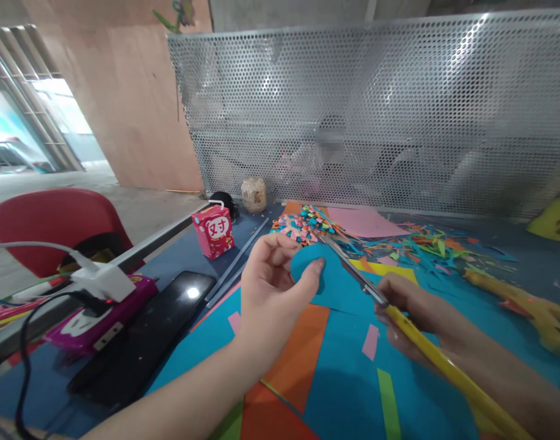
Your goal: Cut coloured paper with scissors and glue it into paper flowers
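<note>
Pinched between thumb and fingers of my left hand (pixel 277 287) is a blue paper piece (pixel 305 260) with a rounded edge. My right hand (pixel 426 324) is closed around a pair of scissors (pixel 364 282) with silver blades and a long yellow handle. The blades point up and left, their tips close beside the rounded paper. Below both hands lie blue paper sheets (pixel 353 379) and an orange sheet (pixel 305 354). Small pink strips (pixel 371 342) and a green strip (pixel 388 403) rest on top. A heap of small coloured paper bits (pixel 302 225) sits just beyond my left fingers.
Thin paper scraps (pixel 426 241) spread at the back right, near a pink sheet (pixel 366 221). On the left are a red drink box (pixel 214 231), a jar (pixel 253 195), a phone (pixel 146 336) and a purple power strip (pixel 101 318). A perforated metal panel (pixel 375 116) stands behind.
</note>
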